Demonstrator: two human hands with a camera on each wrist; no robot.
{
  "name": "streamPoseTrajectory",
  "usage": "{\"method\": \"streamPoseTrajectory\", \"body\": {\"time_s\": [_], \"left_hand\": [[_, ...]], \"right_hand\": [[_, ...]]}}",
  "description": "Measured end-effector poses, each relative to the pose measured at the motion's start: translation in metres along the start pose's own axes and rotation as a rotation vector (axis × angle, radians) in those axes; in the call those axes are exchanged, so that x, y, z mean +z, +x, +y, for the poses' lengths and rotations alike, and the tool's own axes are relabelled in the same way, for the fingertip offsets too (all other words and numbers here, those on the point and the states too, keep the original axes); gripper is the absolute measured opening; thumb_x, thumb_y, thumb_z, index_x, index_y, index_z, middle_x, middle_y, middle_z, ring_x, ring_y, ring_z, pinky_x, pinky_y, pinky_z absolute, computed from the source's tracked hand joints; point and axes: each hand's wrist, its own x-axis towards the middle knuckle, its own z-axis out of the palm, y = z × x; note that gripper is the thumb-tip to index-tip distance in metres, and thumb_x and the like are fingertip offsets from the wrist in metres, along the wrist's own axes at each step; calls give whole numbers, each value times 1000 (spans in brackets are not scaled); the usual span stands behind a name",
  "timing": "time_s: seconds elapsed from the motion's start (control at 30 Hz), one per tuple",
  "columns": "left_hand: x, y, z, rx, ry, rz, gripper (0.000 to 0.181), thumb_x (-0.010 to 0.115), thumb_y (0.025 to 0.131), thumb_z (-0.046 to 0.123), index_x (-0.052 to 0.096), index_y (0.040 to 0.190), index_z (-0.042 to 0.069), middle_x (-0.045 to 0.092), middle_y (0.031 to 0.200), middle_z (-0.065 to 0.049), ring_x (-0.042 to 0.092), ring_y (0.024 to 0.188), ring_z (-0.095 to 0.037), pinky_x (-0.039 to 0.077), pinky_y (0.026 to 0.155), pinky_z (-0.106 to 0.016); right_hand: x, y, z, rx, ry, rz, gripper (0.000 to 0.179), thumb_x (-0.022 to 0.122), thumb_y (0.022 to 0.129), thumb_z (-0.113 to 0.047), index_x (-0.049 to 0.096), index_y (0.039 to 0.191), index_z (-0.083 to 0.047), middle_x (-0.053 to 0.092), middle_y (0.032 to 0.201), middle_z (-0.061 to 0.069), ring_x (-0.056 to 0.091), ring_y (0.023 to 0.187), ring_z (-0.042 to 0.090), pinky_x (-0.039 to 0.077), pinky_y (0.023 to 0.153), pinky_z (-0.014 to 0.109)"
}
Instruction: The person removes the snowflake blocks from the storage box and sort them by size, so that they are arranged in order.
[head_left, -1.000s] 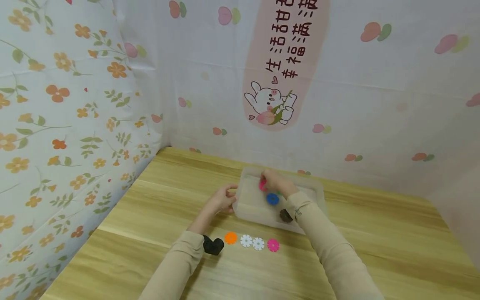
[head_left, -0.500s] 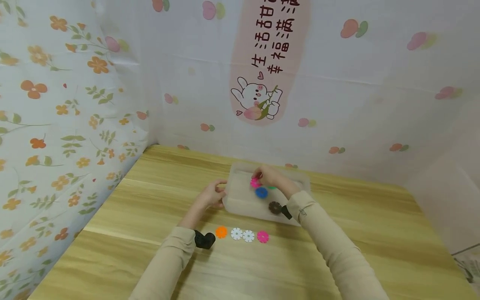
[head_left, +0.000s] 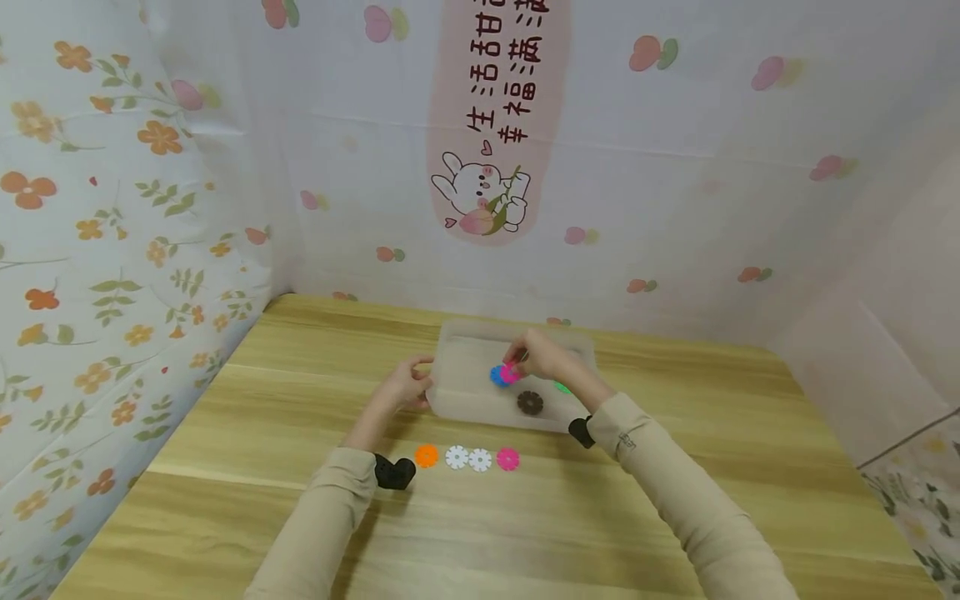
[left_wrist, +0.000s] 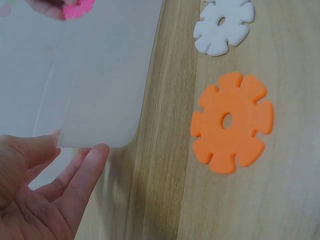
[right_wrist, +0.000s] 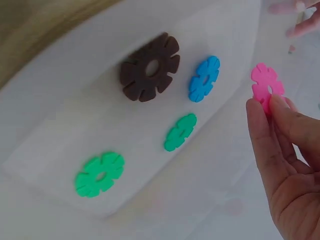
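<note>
My left hand [head_left: 407,385] grips the left end of a translucent plastic box [left_wrist: 112,85], thumb at the rim and fingers against the outside wall. With thumb and fingertips, my right hand [right_wrist: 295,155] pinches a pink notched snowflake disc [right_wrist: 265,82] by its edge. In the head view that disc overlaps a blue disc [right_wrist: 204,79] in the box. A dark brown disc [right_wrist: 150,69] and two green discs, one nearer the end [right_wrist: 100,175] and another beside the blue one [right_wrist: 180,132], lie on the box floor.
In front of the box, a row on the wooden table [head_left: 465,533] holds an orange disc [head_left: 427,456], two white discs [head_left: 457,457] and a second pink disc [head_left: 507,459]. Patterned cloth walls [head_left: 360,275] stand behind and at the sides.
My right hand has moved the pink disc rightward relative to the blue disc, from its upper left to overlapping it. My left hand keeps its grip on the box. The head view has shifted.
</note>
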Motion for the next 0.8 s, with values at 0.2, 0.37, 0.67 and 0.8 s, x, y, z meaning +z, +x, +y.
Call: {"method": "streamPoseTrajectory", "body": {"time_s": [0.2,0.37,0.67,0.8], "left_hand": [[0,1,-1,-11,-15,-3,46,44,95,3,33,139,5,49,116,-26,57,79,-21,53,55,-24],[-2,1,1,-14,-18,-13,47,44,95,2,32,140,5,49,115,-25,56,77,-20,52,56,-24],[-3,0,4,-28,6,-21,47,43,95,2,31,140,6,49,118,-26,56,78,-20,53,57,-25],[-2,1,4,-35,-4,-27,47,42,95,2,31,141,6,48,119,-27,56,77,-19,53,57,-25]], "right_hand": [[-1,-21,1,18,3,-29,10,61,79,7,68,87,5,68,84,17,64,76,21,55,64,26],[2,-40,0,-8,-97,-70,7,62,82,1,68,85,-2,67,84,8,62,80,16,53,70,25],[16,-67,-3,-26,-79,-143,10,60,81,7,65,84,-1,64,84,8,58,80,14,51,71,21],[27,-75,-1,33,-69,-140,14,62,76,9,66,83,-2,64,81,5,56,78,12,50,69,21]]}}
